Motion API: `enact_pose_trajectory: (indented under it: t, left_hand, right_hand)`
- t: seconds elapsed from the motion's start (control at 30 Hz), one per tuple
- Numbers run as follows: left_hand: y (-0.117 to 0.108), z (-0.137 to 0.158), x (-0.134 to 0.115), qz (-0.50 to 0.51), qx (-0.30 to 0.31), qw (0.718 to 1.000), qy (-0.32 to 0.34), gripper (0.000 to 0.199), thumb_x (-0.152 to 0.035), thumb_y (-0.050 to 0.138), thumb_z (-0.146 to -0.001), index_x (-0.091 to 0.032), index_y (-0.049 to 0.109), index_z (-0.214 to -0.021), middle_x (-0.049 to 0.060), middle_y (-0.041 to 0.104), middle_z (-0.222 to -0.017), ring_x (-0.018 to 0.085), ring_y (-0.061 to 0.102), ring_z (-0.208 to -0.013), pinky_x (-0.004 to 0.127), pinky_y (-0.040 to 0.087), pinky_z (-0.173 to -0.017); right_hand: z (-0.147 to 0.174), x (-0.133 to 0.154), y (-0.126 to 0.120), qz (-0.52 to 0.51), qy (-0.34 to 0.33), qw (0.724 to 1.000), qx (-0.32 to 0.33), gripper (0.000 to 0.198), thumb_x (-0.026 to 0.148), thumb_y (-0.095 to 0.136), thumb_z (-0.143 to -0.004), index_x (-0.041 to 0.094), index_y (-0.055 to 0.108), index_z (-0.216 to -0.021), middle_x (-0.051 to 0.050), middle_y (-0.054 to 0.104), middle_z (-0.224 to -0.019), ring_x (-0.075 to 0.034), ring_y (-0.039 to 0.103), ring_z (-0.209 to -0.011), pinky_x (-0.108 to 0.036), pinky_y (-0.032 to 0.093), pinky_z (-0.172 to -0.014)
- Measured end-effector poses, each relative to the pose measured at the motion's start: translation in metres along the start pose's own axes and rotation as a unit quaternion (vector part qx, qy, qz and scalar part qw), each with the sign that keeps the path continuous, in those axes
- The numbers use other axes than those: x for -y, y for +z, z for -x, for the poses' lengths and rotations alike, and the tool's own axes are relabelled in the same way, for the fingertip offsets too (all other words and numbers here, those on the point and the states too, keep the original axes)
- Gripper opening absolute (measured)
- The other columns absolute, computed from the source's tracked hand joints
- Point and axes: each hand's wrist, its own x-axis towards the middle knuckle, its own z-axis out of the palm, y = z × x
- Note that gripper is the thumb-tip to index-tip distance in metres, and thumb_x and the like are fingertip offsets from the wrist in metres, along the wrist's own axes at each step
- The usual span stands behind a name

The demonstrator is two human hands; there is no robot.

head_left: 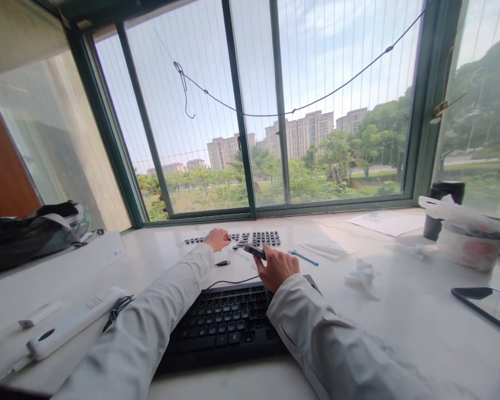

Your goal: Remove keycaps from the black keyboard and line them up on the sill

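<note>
A black keyboard [227, 319] lies on the white sill counter [400, 328] in front of me. Rows of loose black keycaps [260, 239] are laid out further back, near the window. My left hand [216, 239] reaches to the left end of those keycaps with its fingers curled over them; what it pinches is hidden. Above the keyboard's far edge, my right hand [276, 268] holds a small dark flat tool [255, 251] between thumb and fingers. Both arms are in white sleeves.
A blue tool [304, 258] and a crumpled tissue [360, 275] lie to the right. A phone [485, 308] sits at the far right, with a bagged container [466, 239] and black cup [444, 211] behind. A white power strip [73, 322] and dark bag [29, 233] are left.
</note>
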Motion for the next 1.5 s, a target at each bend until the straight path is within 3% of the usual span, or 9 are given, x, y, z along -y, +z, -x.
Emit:
enact_pose_trajectory:
  t: [0.27,0.47,0.63,1.2,1.33,1.5]
  left_hand:
    - [0.022,-0.039,0.015,-0.026,0.0,0.999,-0.021,0.021,-0.033,0.067,-0.075,-0.027,0.072,-0.095,0.0,0.072,-0.1,0.019,0.064,-0.095,0.024,0.045,-0.077]
    - [0.031,-0.046,0.015,-0.032,0.018,0.998,-0.042,0.023,-0.033,0.064,-0.078,-0.028,0.071,-0.099,0.001,0.072,-0.1,0.016,0.066,-0.08,0.025,0.046,-0.075]
    - [0.033,-0.048,0.01,-0.041,0.019,0.998,-0.05,0.024,-0.034,0.064,-0.078,-0.028,0.072,-0.099,0.003,0.071,-0.106,0.018,0.066,-0.086,0.027,0.046,-0.079]
    - [0.035,-0.047,0.007,-0.044,0.008,0.998,-0.055,0.023,-0.034,0.062,-0.079,-0.028,0.071,-0.1,0.004,0.073,-0.095,0.019,0.066,-0.088,0.026,0.045,-0.081]
    - [0.03,-0.046,0.006,-0.042,-0.002,0.997,-0.058,0.023,-0.032,0.065,-0.077,-0.028,0.071,-0.099,0.004,0.071,-0.106,0.019,0.065,-0.093,0.027,0.045,-0.083]
    - [0.016,-0.039,0.003,-0.04,-0.019,0.997,-0.063,0.021,-0.029,0.064,-0.078,-0.028,0.071,-0.098,0.003,0.071,-0.104,0.02,0.063,-0.098,0.028,0.044,-0.085]
  right_hand:
    - [0.002,0.004,0.007,0.014,-0.03,0.999,0.028,0.03,0.044,0.037,-0.09,0.021,0.057,-0.093,-0.008,0.07,-0.088,-0.024,0.066,-0.078,-0.033,0.037,-0.066]
    - [0.006,0.011,0.007,0.026,-0.046,0.997,0.05,0.03,0.044,0.037,-0.09,0.021,0.057,-0.092,-0.008,0.069,-0.086,-0.025,0.066,-0.078,-0.034,0.036,-0.065]
    - [0.007,0.013,0.008,0.024,-0.051,0.997,0.056,0.029,0.043,0.039,-0.089,0.021,0.057,-0.093,-0.009,0.07,-0.087,-0.025,0.066,-0.079,-0.034,0.037,-0.066]
    - [0.006,0.013,0.008,0.017,-0.041,0.996,0.082,0.029,0.043,0.041,-0.089,0.021,0.058,-0.095,-0.01,0.07,-0.09,-0.024,0.065,-0.083,-0.034,0.037,-0.071]
    - [0.006,0.013,0.006,0.02,-0.042,0.995,0.084,0.029,0.043,0.04,-0.09,0.021,0.058,-0.095,-0.01,0.07,-0.09,-0.024,0.065,-0.082,-0.034,0.036,-0.071]
    - [0.005,0.014,0.007,0.024,-0.051,0.996,0.065,0.028,0.042,0.041,-0.09,0.021,0.058,-0.095,-0.009,0.069,-0.089,-0.023,0.065,-0.081,-0.033,0.037,-0.07]
